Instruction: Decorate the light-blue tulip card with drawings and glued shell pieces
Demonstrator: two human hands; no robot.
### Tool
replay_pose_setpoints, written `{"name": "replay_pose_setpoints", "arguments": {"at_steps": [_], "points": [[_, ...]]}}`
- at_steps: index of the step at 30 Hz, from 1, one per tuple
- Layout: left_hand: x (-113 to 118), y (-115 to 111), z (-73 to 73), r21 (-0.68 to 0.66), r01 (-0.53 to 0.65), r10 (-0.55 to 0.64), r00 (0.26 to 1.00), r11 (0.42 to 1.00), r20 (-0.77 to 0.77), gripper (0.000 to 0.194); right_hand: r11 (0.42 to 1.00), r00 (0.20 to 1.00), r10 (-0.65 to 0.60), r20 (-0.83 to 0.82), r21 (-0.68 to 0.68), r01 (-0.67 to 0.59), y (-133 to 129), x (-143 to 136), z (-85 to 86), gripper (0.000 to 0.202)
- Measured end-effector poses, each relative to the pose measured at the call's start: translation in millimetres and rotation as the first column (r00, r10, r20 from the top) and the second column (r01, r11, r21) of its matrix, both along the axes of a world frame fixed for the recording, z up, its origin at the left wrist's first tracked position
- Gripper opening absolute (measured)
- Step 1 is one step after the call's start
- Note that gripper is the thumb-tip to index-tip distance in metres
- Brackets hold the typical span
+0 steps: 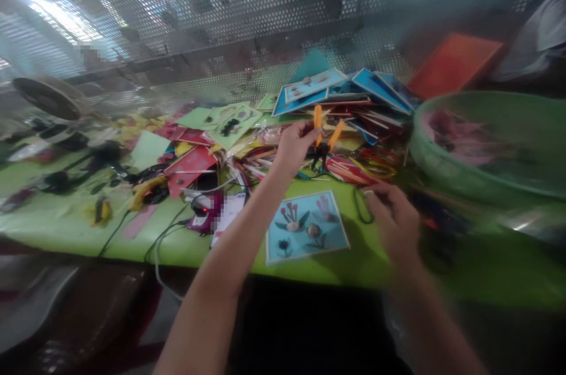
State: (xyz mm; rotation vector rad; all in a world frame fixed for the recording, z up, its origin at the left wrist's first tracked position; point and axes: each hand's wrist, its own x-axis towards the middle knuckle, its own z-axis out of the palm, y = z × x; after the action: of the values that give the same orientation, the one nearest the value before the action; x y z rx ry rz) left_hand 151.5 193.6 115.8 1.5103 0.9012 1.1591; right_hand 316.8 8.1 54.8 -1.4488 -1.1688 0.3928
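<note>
My left hand [297, 145] is closed on one handle of a pair of orange-handled pliers [336, 134], whose dark head points down among the clutter. Lower and to the right, my right hand [395, 216] has its fingers pinched together. A small pale bit shows at its fingertips, and a thin dark loop of cord [363, 213] hangs beside them; blur hides exactly what is gripped. Between my forearms a blue card [309, 245] with flowers made of dried pieces and stones lies flat on the green table [283, 273].
Behind my hands is a heap of blue cards [305, 102], thin sticks and coloured paper. A green basin [424, 145] stands at the right. At the left are a purple device [207, 210] with cables, a yellow-handled tool [148, 189] and a round fan-like object [46, 98].
</note>
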Motion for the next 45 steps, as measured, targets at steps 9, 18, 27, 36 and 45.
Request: {"name": "replay_pose_setpoints", "arguments": {"at_steps": [9,18,27,36,45], "points": [[26,27,-14.5,0.319,-0.031,0.175,0.885,0.947,-0.432,0.013,1.000,0.997,0.027,0.071,0.005,-0.028,-2,0,-1.3,0.018],[43,25,-41.6,0.344,0.109,0.201,0.636,0.933,-0.745,0.020,0.997,0.990,0.072,0.121,-0.004,-0.072,-4,-1,2.9,0.019],[61,10,-54.2,0.334,0.281,0.179,0.459,0.900,-0.870,0.024,0.994,0.981,0.113,0.156,-0.026,-0.111,-7,-3,0.4,0.018],[59,6,-38.6,0.369,0.235,0.164,0.601,0.899,-0.782,0.016,0.996,0.974,0.087,0.209,-0.036,-0.081,-4,2,-7.2,0.022],[21,35,-5.5,0.139,0.038,-0.003,0.970,0.990,-0.243,0.022,0.986,0.804,0.042,0.593,-0.156,0.064,15,10,-31.3,0.027]]}}
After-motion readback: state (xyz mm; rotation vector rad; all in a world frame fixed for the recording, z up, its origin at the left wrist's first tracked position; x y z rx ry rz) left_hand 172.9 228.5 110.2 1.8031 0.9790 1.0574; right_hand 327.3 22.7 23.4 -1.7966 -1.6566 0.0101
